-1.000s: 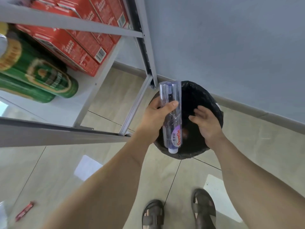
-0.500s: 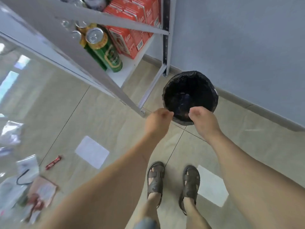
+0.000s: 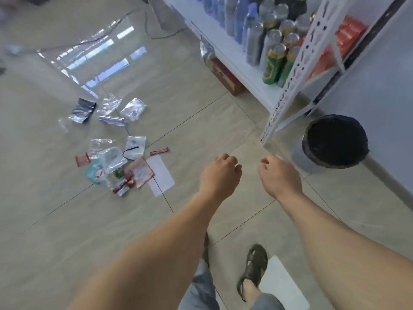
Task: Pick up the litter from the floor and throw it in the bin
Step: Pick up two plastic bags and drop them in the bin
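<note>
Head view: left hand (image 3: 220,173) and right hand (image 3: 279,175) loosely curled, empty.

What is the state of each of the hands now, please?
Left hand: fingers loosely curled, holding nothing.
Right hand: fingers loosely curled, holding nothing.

Tiled floor (image 3: 67,231) with litter (image 3: 116,162), bin (image 3: 335,142)
</note>
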